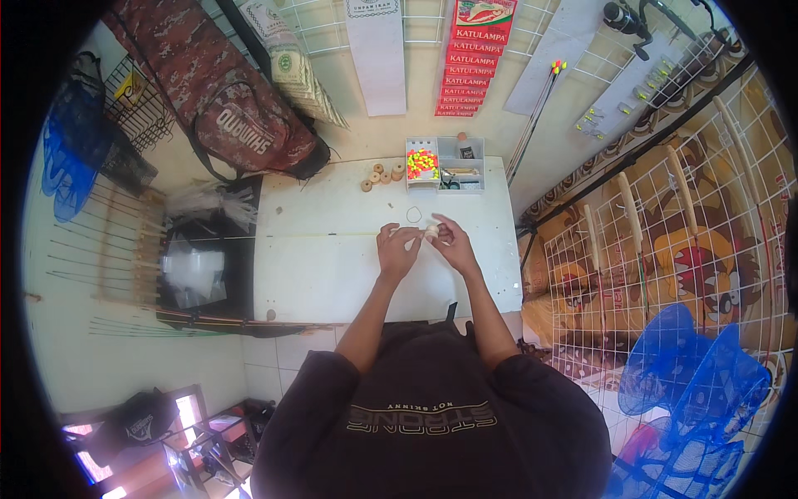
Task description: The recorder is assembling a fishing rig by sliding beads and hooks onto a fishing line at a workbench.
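Observation:
Over the middle of the white table (307, 283), my two hands are close together. My right hand (455, 251) is closed around a small, pale, rounded spool-like piece (431, 232), held between thumb and fingers. My left hand (397, 251) is beside it with fingers bent and the tips pinched toward the piece; whatever is between them is too small to make out. Just beyond my fingertips, a thin dark loop (414, 214) lies on the tabletop. Farther back stand several small tan wooden spools (376, 176).
Behind my hands sits a grey divided organizer (457, 188) with bright yellow and red beads (422, 165). A camouflage rod bag (249, 125) leans at back left. Red packets (472, 58) hang on the wall. At right is a white wire rack (615, 274) with blue nets (698, 366).

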A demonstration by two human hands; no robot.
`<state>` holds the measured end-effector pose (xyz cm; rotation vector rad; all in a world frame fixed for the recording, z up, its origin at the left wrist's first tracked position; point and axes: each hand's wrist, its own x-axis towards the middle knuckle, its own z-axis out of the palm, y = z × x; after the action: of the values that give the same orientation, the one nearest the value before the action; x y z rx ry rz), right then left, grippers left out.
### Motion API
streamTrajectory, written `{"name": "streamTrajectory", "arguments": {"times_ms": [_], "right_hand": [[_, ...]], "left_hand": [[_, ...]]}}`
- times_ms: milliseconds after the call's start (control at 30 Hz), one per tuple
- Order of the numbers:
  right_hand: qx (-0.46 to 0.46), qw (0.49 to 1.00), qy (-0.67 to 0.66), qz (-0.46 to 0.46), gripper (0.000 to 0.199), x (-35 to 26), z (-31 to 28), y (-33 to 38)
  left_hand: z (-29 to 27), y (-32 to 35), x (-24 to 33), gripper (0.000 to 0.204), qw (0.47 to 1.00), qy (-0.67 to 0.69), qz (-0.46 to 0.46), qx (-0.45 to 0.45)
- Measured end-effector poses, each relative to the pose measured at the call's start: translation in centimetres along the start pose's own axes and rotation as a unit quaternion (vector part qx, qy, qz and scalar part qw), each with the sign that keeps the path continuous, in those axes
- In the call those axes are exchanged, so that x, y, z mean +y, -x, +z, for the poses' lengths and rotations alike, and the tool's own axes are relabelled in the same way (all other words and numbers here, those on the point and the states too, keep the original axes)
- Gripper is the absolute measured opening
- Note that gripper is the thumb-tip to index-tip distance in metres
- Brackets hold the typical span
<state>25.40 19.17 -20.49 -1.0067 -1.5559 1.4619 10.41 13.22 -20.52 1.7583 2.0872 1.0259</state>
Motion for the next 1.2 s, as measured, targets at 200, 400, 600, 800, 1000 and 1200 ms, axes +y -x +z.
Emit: {"name": "streamTrajectory", "arguments": {"times_ms": [200,400,600,800,1000,1200], "right_hand": [[-0.016,0.997,-0.064,0.041,0.036,0.4,-0.3,0.2],[-0.012,0.99,0.135,-0.033,0.034,-0.7,-0.4,0.1],[-0.003,1.0,-0.017,-0.005,0.031,-1.0,-0.4,0.2],[-0.025,0.999,0.014,-0.041,0.027,-1.9,0.0,0.1],[-0.015,0.996,0.081,-0.022,0.032,-1.3,-0.7,-0.3],[-0.03,0.999,0.016,-0.015,0.036,-0.7,-0.5,-0.5]], "left_hand": [[-0.3,0.0,0.7,0.012,1.0,0.018,-0.002,-0.003],[-0.2,0.1,0.5,0.013,1.0,0.013,0.002,-0.001],[-0.2,0.1,0.3,0.013,1.0,0.001,0.008,0.002],[-0.4,0.0,0.1,0.013,1.0,-0.005,0.014,0.013],[-0.6,-0.1,0.3,0.014,1.0,-0.01,0.016,0.015],[-0.6,0.0,0.3,0.014,1.0,0.004,0.014,0.011]]}}
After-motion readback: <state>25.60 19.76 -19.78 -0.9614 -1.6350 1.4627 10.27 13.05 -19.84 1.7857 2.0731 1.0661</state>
